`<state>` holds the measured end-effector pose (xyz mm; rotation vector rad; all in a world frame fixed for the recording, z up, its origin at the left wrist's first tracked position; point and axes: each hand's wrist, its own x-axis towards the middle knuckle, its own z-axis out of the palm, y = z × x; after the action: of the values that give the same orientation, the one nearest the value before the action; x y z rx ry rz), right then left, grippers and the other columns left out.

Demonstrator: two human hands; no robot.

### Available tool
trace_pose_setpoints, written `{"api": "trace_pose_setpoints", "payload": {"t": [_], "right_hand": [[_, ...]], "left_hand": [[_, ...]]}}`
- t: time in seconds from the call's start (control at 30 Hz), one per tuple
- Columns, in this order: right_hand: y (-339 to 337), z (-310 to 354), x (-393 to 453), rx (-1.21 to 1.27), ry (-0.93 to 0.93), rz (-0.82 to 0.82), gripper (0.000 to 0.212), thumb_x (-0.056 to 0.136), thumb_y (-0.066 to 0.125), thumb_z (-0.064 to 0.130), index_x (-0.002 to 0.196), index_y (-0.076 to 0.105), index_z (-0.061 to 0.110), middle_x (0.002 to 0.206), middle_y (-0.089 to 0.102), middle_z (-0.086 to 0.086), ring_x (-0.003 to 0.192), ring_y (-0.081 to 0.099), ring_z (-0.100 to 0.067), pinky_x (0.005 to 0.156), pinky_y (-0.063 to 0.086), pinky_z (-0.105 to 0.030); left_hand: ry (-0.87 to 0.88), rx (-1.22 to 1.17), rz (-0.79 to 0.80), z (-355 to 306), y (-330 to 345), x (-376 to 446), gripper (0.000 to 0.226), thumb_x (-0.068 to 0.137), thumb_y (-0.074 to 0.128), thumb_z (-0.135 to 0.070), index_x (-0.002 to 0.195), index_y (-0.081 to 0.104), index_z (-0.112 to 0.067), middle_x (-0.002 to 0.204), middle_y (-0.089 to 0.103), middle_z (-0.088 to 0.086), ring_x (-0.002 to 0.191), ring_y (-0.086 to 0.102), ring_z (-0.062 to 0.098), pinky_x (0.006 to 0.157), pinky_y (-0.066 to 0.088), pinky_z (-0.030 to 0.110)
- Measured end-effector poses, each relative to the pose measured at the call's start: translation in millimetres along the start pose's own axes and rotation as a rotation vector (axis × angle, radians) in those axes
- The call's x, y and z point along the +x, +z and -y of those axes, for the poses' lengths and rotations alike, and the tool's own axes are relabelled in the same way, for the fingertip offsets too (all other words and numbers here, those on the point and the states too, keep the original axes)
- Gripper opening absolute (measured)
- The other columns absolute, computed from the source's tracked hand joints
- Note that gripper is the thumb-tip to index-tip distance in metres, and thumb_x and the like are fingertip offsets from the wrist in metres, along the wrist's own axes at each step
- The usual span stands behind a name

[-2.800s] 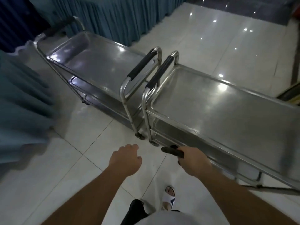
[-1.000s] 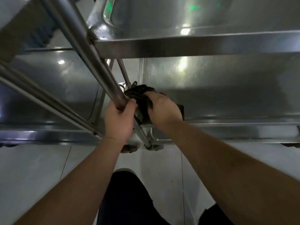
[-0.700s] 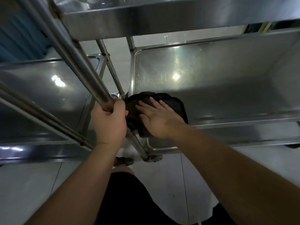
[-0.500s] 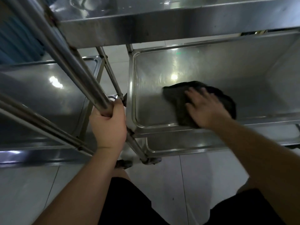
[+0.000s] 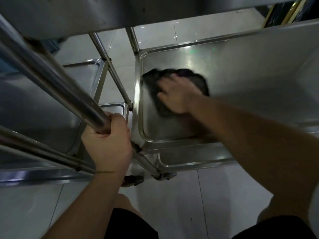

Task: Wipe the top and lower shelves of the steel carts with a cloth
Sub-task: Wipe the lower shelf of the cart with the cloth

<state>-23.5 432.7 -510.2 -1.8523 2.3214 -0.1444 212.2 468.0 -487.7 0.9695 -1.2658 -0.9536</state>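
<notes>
I am looking down through the frame of the steel cart [image 5: 174,156], with my knees in dark shorts [image 5: 133,223] at the bottom of the frame.

My right hand [image 5: 177,95] is lying flat on the dark cloth [image 5: 200,80], fingers spread and pressing it down onto the lower shelf [image 5: 250,87] right of centre. The cloth is sitting near the shelf's left raised edge, bunched around the fingertips and blurred by motion, so I cannot tell its folds. My right forearm is crossing the shelf's near rim on its way in from the lower right.

My left hand [image 5: 108,144] is wrapping its grip tight around an upright steel post [image 5: 57,80] that is running from the upper left down to the centre, fingers curled fully round it with the thumb across the front. A thin band is showing at that wrist.

The underside of the top shelf [image 5: 86,12] is filling the upper edge of the frame. A second cart's shelf [image 5: 38,107] is lying at the left, just beside the first, their corner posts nearly touching. A caster [image 5: 164,175] is standing on the pale tiled floor [image 5: 181,204] below the shelf's near corner, with another dark wheel just left of it behind my left wrist.
</notes>
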Motion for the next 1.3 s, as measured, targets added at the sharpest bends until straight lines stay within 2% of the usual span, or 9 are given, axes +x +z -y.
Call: {"api": "trace_pose_setpoints", "payload": {"t": [0.13, 0.23, 0.37, 0.47, 0.53, 0.8, 1.07, 1.2, 1.3], "right_hand": [[19.6, 20.7, -60.4, 0.042, -0.300, 0.071, 0.067, 0.104, 0.023, 0.061, 0.167, 0.020, 0.037, 0.174, 0.013, 0.020, 0.162, 0.003, -0.011, 0.128, 0.002, -0.036], [15.7, -25.8, -100.8, 0.089, -0.302, 0.051, 0.069, 0.099, 0.026, 0.067, 0.163, 0.029, 0.043, 0.169, 0.020, 0.026, 0.158, 0.007, -0.002, 0.127, 0.005, -0.030], [-1.8, -104.0, -98.4, 0.083, 0.111, -0.068, 0.062, 0.103, 0.043, 0.055, 0.161, 0.037, 0.035, 0.172, 0.028, 0.012, 0.161, 0.019, -0.019, 0.129, 0.018, -0.044], [-12.5, -134.5, -58.7, 0.069, 0.413, -0.090, 0.065, 0.107, 0.034, 0.055, 0.166, 0.026, 0.030, 0.176, 0.016, 0.008, 0.162, 0.011, -0.026, 0.130, 0.011, -0.050], [-16.9, -132.5, -20.3, 0.070, 0.476, -0.050, 0.070, 0.105, 0.025, 0.056, 0.168, 0.017, 0.027, 0.177, 0.007, 0.006, 0.163, 0.003, -0.030, 0.130, 0.005, -0.053], [3.5, 8.4, 68.2, 0.056, 0.034, 0.045, 0.069, 0.104, 0.021, 0.055, 0.169, 0.013, 0.032, 0.177, 0.006, 0.009, 0.163, 0.001, -0.028, 0.130, 0.002, -0.051], [29.8, 76.1, -25.5, 0.083, -0.417, 0.129, 0.055, 0.108, 0.026, 0.053, 0.163, 0.024, 0.049, 0.176, 0.004, 0.018, 0.163, -0.006, -0.022, 0.129, -0.001, -0.049], [31.5, 70.5, -70.1, 0.135, -0.443, 0.199, 0.058, 0.106, 0.026, 0.051, 0.164, 0.016, 0.052, 0.174, -0.002, 0.023, 0.161, -0.011, -0.012, 0.130, -0.006, -0.043], [25.4, 54.0, -86.7, 0.128, -0.395, 0.183, 0.064, 0.102, 0.026, 0.052, 0.165, 0.016, 0.047, 0.174, 0.001, 0.022, 0.161, -0.006, -0.009, 0.130, -0.003, -0.040]], "left_hand": [[0.048, 0.011, 0.016, -1.1, -1.0, 0.7, 0.027, 0.084, 0.061, -0.019, 0.060, 0.061, -0.032, 0.048, 0.053, -0.001, 0.044, 0.055, 0.021, 0.049, 0.048, 0.031], [0.061, 0.023, 0.021, -0.5, -1.2, 1.3, 0.028, 0.086, 0.060, -0.019, 0.060, 0.060, -0.031, 0.048, 0.053, -0.001, 0.044, 0.055, 0.023, 0.049, 0.048, 0.030], [0.060, 0.015, 0.013, 2.9, -1.6, 1.3, 0.029, 0.086, 0.060, -0.018, 0.058, 0.055, -0.027, 0.048, 0.052, 0.001, 0.042, 0.054, 0.021, 0.047, 0.046, 0.027], [0.053, -0.020, 0.023, 2.3, 0.7, 0.5, 0.030, 0.084, 0.060, -0.017, 0.058, 0.056, -0.029, 0.048, 0.050, -0.001, 0.041, 0.051, 0.019, 0.045, 0.045, 0.029], [0.041, -0.040, 0.010, 2.2, 2.9, 1.4, 0.029, 0.083, 0.061, -0.018, 0.058, 0.057, -0.032, 0.047, 0.046, -0.002, 0.041, 0.047, 0.019, 0.045, 0.043, 0.031], [0.074, -0.028, -0.016, 0.6, 2.7, 1.5, 0.032, 0.082, 0.061, -0.017, 0.056, 0.050, -0.031, 0.048, 0.039, 0.008, 0.042, 0.043, 0.028, 0.047, 0.041, 0.034], [-0.008, 0.035, -0.061, -4.2, 3.7, 1.1, 0.023, 0.079, 0.064, -0.026, 0.058, 0.055, -0.026, 0.054, 0.051, 0.013, 0.051, 0.053, 0.032, 0.052, 0.048, 0.040], [-0.022, 0.079, -0.067, -4.4, 2.2, 0.8, 0.029, 0.079, 0.063, -0.026, 0.065, 0.049, -0.005, 0.059, 0.049, 0.029, 0.055, 0.053, 0.047, 0.054, 0.051, 0.049], [-0.037, 0.098, -0.047, -9.1, 1.4, -2.8, 0.032, 0.078, 0.062, -0.028, 0.068, 0.049, -0.001, 0.057, 0.052, 0.026, 0.050, 0.056, 0.034, 0.049, 0.050, 0.037]]}}
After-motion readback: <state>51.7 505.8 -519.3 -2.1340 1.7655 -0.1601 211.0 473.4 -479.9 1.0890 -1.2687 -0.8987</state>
